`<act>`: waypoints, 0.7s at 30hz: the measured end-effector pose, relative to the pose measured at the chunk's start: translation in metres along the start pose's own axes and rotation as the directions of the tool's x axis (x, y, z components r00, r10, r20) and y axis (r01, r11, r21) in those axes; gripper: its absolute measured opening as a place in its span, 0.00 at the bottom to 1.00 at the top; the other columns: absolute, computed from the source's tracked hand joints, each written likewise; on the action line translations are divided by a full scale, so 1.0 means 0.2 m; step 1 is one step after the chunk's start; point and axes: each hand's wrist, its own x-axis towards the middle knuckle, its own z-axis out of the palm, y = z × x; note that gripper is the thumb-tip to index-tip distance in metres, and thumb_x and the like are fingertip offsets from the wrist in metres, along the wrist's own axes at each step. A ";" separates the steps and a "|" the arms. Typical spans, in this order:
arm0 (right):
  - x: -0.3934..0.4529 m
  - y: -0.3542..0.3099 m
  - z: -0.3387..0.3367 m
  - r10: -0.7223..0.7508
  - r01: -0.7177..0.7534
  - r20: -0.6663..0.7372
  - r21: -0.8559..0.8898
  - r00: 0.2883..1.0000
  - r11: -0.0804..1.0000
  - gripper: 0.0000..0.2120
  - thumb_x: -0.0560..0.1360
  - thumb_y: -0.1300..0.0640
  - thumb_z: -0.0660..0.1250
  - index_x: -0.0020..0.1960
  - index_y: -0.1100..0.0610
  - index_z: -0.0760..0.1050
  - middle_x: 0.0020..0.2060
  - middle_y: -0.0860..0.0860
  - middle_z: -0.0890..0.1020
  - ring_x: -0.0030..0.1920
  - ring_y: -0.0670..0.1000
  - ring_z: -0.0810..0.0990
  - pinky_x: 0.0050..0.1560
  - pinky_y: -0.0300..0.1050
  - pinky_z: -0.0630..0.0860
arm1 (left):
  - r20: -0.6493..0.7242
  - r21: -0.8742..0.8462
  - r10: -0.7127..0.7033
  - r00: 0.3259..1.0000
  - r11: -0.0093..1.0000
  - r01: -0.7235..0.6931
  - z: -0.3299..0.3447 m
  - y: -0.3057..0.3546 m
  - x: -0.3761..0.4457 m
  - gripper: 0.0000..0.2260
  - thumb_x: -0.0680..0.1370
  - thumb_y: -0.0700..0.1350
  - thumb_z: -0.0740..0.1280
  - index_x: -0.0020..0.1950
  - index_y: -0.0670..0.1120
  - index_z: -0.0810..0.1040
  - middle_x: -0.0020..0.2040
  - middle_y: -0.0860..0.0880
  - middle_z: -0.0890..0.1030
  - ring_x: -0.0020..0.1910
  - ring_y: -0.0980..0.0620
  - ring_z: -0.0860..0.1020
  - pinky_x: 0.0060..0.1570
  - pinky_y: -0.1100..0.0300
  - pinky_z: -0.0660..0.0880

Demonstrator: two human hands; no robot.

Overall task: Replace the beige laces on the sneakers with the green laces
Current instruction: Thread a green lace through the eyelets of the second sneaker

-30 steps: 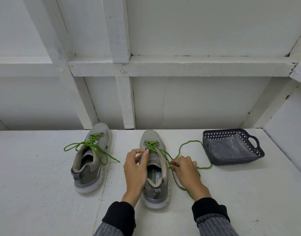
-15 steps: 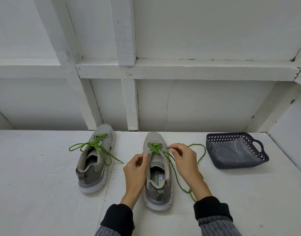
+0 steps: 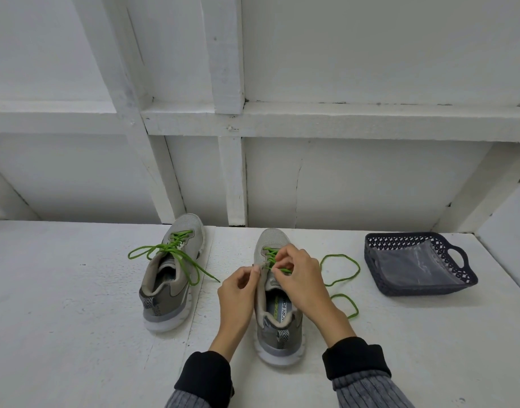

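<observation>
Two grey sneakers stand on the white table, toes pointing away from me. The left sneaker point(image 3: 172, 272) carries a green lace point(image 3: 167, 251) whose loose ends trail over both its sides. Between my hands stands the right sneaker point(image 3: 277, 307), partly laced at the toe end with a green lace point(image 3: 341, 270) that loops loosely across the table to its right. My left hand point(image 3: 238, 293) pinches the left eyelet flap of this shoe. My right hand point(image 3: 300, 278) is over the tongue and pinches the green lace near the eyelets.
A dark blue perforated basket point(image 3: 461, 282) with a handle stands at the right, holding a clear plastic bag. White wooden wall framing rises just behind the shoes. A side wall closes the far right.
My right hand has moved from the shoe's right side up and over its tongue, carrying the lace end to the eyelets. The slack loop has settled on the table to the right.
</observation>
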 end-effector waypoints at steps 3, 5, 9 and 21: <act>-0.01 0.01 0.01 -0.010 0.010 -0.011 0.015 1.000 1.000 0.11 0.73 0.61 0.70 0.45 0.46 0.71 0.44 0.46 0.76 0.44 0.40 0.78 0.44 0.25 0.72 | 0.009 -0.007 0.006 1.000 1.000 -0.006 0.00 0.00 0.00 0.07 0.80 0.45 0.67 0.46 0.47 0.85 0.40 0.52 0.85 0.39 0.61 0.81 0.40 0.71 0.73; -0.02 0.01 0.02 -0.012 0.012 -0.024 0.005 1.000 1.000 0.11 0.73 0.62 0.69 0.46 0.47 0.71 0.43 0.46 0.74 0.45 0.42 0.77 0.45 0.29 0.73 | 0.031 0.014 0.019 0.999 1.000 -0.019 -0.01 -0.01 0.02 0.07 0.80 0.43 0.66 0.47 0.47 0.84 0.41 0.53 0.85 0.41 0.60 0.82 0.42 0.70 0.75; -0.01 0.03 0.03 0.006 -0.005 -0.042 0.006 0.999 1.000 0.10 0.73 0.63 0.68 0.46 0.49 0.72 0.43 0.48 0.74 0.44 0.44 0.75 0.46 0.31 0.73 | 0.068 0.110 0.042 0.997 0.993 -0.050 -0.01 -0.04 0.04 0.09 0.81 0.42 0.63 0.50 0.51 0.83 0.44 0.56 0.85 0.45 0.61 0.81 0.45 0.70 0.74; 0.03 0.04 0.06 0.004 -0.004 0.006 0.014 1.000 1.000 0.09 0.73 0.62 0.69 0.46 0.49 0.72 0.44 0.47 0.74 0.44 0.42 0.76 0.44 0.27 0.71 | 0.097 0.077 0.029 0.995 0.996 -0.037 -0.01 -0.04 0.05 0.09 0.82 0.44 0.62 0.51 0.51 0.83 0.44 0.55 0.85 0.44 0.60 0.81 0.43 0.69 0.75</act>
